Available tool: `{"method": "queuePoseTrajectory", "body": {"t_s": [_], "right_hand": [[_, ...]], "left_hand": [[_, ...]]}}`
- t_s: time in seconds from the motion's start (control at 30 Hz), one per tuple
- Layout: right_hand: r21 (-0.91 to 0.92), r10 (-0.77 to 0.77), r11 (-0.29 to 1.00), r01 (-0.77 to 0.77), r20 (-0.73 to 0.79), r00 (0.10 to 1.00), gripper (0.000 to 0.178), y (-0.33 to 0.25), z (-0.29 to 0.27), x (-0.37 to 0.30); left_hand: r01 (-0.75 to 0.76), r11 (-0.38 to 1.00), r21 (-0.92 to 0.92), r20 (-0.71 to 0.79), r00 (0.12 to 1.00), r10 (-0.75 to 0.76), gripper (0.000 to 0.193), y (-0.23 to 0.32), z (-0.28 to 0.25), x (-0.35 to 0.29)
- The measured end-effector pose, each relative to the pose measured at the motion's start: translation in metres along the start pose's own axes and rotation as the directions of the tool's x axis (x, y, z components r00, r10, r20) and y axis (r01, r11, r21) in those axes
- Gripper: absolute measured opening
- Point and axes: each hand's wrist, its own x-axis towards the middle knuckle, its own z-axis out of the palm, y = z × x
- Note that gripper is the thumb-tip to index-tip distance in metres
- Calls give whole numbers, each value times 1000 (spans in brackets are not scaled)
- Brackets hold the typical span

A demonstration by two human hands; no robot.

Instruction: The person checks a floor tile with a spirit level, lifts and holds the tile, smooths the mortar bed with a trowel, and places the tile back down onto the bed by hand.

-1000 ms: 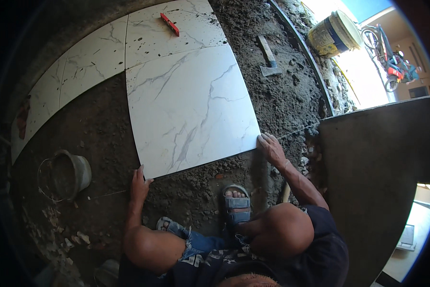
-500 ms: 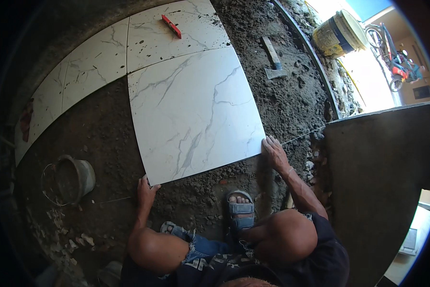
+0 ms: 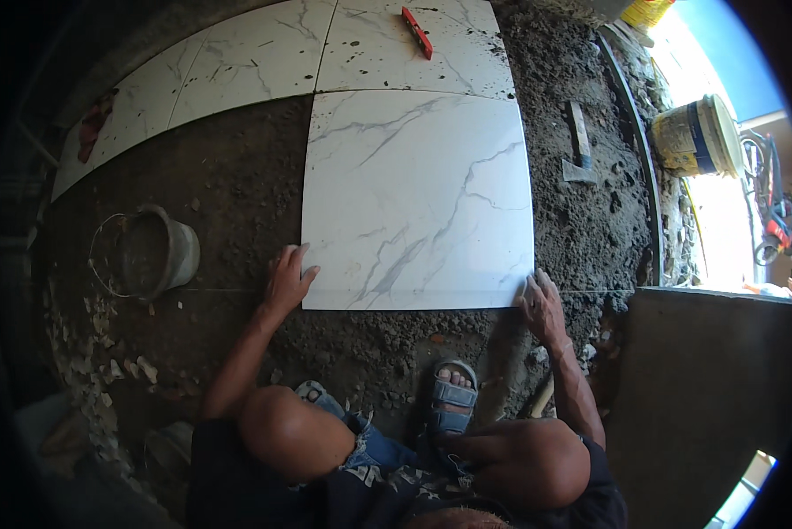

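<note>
A large white marble-patterned tile [image 3: 413,203] lies on the dark mortar, its far edge against a row of laid tiles [image 3: 246,75]. On the tile's left edge, near the closer corner, my left hand [image 3: 288,284] has its fingers along the side and its thumb over the top. My right hand [image 3: 544,310] grips the near right corner, fingers along the side. A thin string [image 3: 590,290] runs crosswise and passes over the tile close to its near edge. What lies under the tile is hidden.
A red spirit level [image 3: 417,33] rests on the far tile. To the right, a hatchet-like hammer [image 3: 579,145] lies on rough mortar, with a stained bucket [image 3: 695,137] beyond a metal strip [image 3: 638,132]. A small pail [image 3: 171,251] stands left; a grey slab [image 3: 713,379] is at right.
The view has turned and shifted, so the tile looks squarer. My left hand has gone from the near left corner up onto the left edge. My right hand stays at the near right corner.
</note>
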Motion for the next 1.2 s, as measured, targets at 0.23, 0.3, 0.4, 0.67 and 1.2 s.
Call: {"method": "queuePoseTrajectory", "body": {"t_s": [0.23,0.3,0.4,0.67,1.2], "right_hand": [[6,106,994,-106,-142,984,65,8,23,46],[42,220,975,-216,-163,962,66,-7,39,51],[93,363,932,-351,-221,905,66,-13,43,50],[204,418,904,-376,-229,879,62,-24,54,54],[287,428,892,-350,-284,858,55,-17,55,60]], "left_hand": [[122,975,-187,-174,972,-155,62,19,39,105],[226,938,-265,-285,911,-300,57,10,51,115],[346,860,-374,-235,862,-449,51,11,61,124],[306,897,-320,-339,846,-410,39,3,57,137],[-123,938,323,7,992,127,64,158,109,283]]}}
